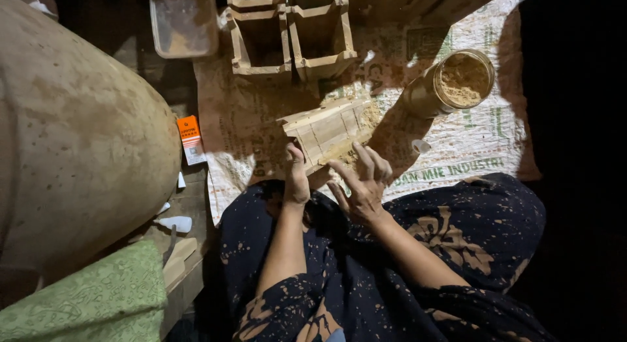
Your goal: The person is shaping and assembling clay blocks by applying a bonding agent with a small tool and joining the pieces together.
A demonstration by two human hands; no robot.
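Wooden mould [330,128], dusted with tan powder, lies tilted on the printed sack [457,146] before the knees, the left hand [297,179] closed in a grip on its near end and the right hand [362,182] resting open-fingered against it, near the powder jar [454,84].

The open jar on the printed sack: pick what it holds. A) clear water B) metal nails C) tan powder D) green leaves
C: the open jar lies tilted on the printed sack to the right of the small wooden box that both hands press, and its mouth shows it filled with tan powder.
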